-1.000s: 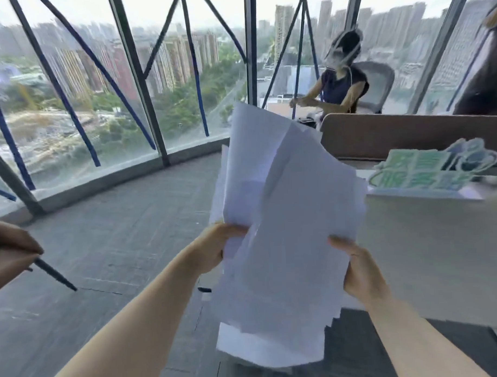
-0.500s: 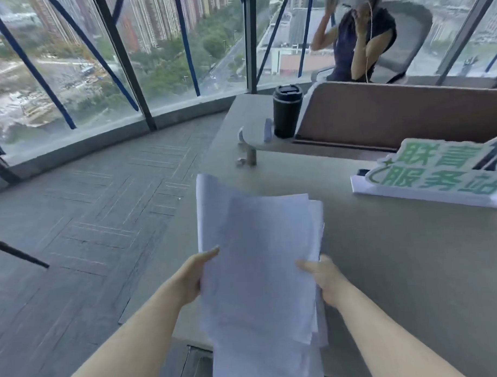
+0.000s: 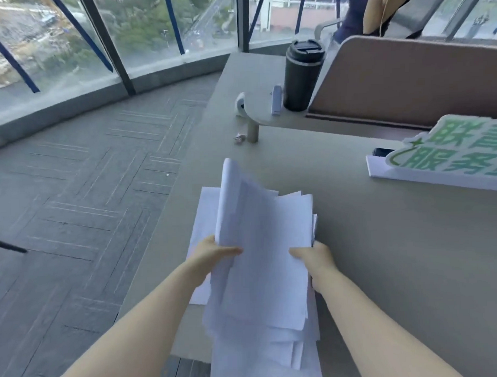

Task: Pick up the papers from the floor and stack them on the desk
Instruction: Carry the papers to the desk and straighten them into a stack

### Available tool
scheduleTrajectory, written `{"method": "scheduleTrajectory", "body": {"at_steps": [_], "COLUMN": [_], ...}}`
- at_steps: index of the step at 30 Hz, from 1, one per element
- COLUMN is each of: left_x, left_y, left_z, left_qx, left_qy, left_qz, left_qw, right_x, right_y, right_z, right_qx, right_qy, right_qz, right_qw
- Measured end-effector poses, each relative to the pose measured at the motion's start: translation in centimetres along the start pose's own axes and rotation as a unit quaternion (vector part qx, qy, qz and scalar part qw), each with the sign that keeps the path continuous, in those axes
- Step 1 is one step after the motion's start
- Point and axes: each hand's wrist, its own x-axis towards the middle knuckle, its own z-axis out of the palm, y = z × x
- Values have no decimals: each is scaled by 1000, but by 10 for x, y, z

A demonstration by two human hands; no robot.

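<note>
Grey desk (image 3: 385,254) fills the right and centre of the view, its left edge running diagonally from the far window down toward the near corner, with grey patterned floor (image 3: 73,208) beyond that edge. Over the near part of the desk, close to this left edge, both hands hold an untidy stack of white papers (image 3: 264,272). The sheets are fanned and misaligned; the top sheet curls upward at its far end, and the lower sheets hang past the near desk edge toward the camera. One sheet juts out to the left beneath the rest. The left hand (image 3: 213,254) grips the stack's left side, thumb on top; the right hand (image 3: 314,256) clamps the right side, thumb across the top sheet and fingers hidden underneath.

To the right of the papers the desk surface lies bare up to a white-based sign with green characters (image 3: 452,156) near the right border. Farther back, a small raised shelf (image 3: 270,117) on a post carries a dark lidded tumbler (image 3: 302,73) and a small white object, with a brown partition (image 3: 407,78) just beside them. A crumpled scrap (image 3: 239,138) lies by the post. Curved windows (image 3: 95,38) bound the open floor at left.
</note>
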Motion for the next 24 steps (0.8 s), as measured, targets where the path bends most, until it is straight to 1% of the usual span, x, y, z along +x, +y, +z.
{"method": "scheduleTrajectory", "body": {"at_steps": [3, 5, 8, 9, 10, 12, 14, 15, 16, 18, 19, 21, 23, 24], "left_x": [-5, -14, -27, -29, -28, -19, -7, 1, 8, 19, 24, 27, 23, 21], "left_y": [36, 68, 115, 125, 131, 130, 120, 112, 102, 81, 70, 51, 41, 40], "left_z": [3, 9, 12, 11, 8, 2, 1, 1, 0, 1, 3, 7, 15, 18], "left_qx": [-5, -23, -70, -86, -96, -109, -117, -121, -124, -121, -112, -90, -69, -63], "left_qy": [-47, -104, -224, -248, -255, -225, -140, -89, -43, 15, 25, 26, 22, 27], "left_qz": [48, 88, 121, 122, 122, 124, 111, 102, 91, 74, 67, 47, 32, 35], "left_qw": [998, 990, 964, 957, 954, 960, 977, 983, 987, 990, 991, 995, 997, 997], "right_x": [-2, -2, -2, -3, -4, -9, -11, -9, -6, 2, 5, 9, 7, 5], "right_y": [-8, -14, -31, -38, -46, -62, -72, -74, -74, -72, -69, -63, -60, -61], "right_z": [1, -13, -38, -43, -46, -47, -44, -42, -40, -36, -35, -30, -23, -20], "right_qx": [66, 146, 281, 308, 316, 285, 240, 225, 205, 142, 105, 28, -51, -79], "right_qy": [-16, -33, -104, -136, -169, -223, -227, -215, -186, -100, -77, -77, -81, -68], "right_qz": [-13, -27, -67, -76, -80, -73, -80, -89, -100, -107, -101, -86, -87, -102], "right_qw": [998, 988, 952, 939, 930, 929, 940, 946, 956, 979, 986, 993, 992, 989]}}
